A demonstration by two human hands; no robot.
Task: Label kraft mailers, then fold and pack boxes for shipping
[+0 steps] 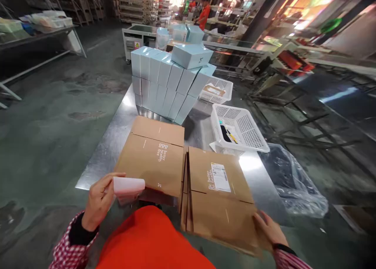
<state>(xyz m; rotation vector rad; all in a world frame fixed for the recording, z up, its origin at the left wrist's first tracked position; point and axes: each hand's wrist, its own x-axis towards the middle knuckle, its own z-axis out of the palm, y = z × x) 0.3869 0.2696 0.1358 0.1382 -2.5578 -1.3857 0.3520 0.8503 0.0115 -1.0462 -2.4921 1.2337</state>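
At the lower left, my left hand is closed on a roll of white labels, held over the table's near edge. My right hand grips the lower right edge of a flattened cardboard box, which bears a white shipping label. More flat cardboard shows beneath it along its left side. Another flattened box with white printing lies to the left, between the label roll and the stacked light blue boxes.
The metal table holds a white basket with a dark item and a yellow pen, and a second white basket farther back. Clear plastic bags hang at the right. People in orange stand in the background.
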